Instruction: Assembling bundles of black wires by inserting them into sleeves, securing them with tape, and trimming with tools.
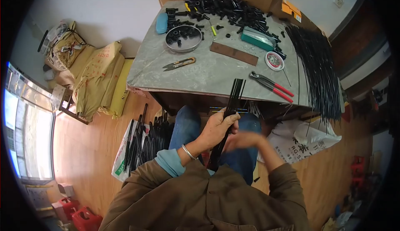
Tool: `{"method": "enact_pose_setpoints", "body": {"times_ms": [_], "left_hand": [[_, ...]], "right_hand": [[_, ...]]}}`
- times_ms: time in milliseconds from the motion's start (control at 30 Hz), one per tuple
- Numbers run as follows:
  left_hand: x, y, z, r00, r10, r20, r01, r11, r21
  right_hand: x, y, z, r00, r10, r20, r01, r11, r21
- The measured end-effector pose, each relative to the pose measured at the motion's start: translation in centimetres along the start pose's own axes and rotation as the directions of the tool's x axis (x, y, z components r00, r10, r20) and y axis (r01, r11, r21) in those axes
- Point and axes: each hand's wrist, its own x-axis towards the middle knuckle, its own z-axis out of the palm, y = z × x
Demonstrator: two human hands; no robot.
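While left fingers [231, 117] clasp rods [235, 93] | pliers [264, 80] ahead | bowl [184, 48] beyond

- In front of me stands a grey, streaked worktop [146, 66].
- Along its back lies a heap of black parts [237, 12], too crowded for me to tell each piece apart.
- On my left sit a rounded blue item [161, 23] and a round metal bowl [185, 48], with snips [179, 63] nearer me.
- Around the middle lie a flat brown bar [234, 54] and a teal box [257, 39].
- Toward my right are a white tub [275, 69], red-handled pincers [273, 86] and long black rods [318, 68].
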Motion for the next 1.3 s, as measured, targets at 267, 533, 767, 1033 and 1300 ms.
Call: {"method": "enact_pose_setpoints", "body": {"times_ms": [267,533,767,1033,1300], "left_hand": [[-0.1,-0.7,1.8,0.996,-0.039,0.084,0.058,0.97,-0.235],[-0.8,0.0,2.7,0.989,-0.151,0.007,0.145,0.932,-0.332],[-0.7,-0.3,2.6,0.99,-0.136,0.023,0.136,0.94,-0.312],[0.0,-0.4,2.0,0.988,-0.155,-0.01,0.143,0.935,-0.326],[0.2,-1.0,1.4,0.989,-0.146,0.011,0.141,0.938,-0.317]], "right_hand": [[-7.3,-15.7,-4.7,0.643,-0.469,-0.606,0.7,0.682,0.215],[-7.6,-12.4,-2.5,0.398,-0.117,-0.91,0.313,0.95,0.015],[-7.0,-9.4,-2.7,0.594,-0.079,-0.801,-0.159,0.964,-0.212],[-7.4,-9.6,-4.1,0.623,0.031,-0.781,-0.132,0.989,-0.066],[-7.6,-7.9,-3.7,0.637,0.034,-0.77,0.012,0.998,0.054]]}}
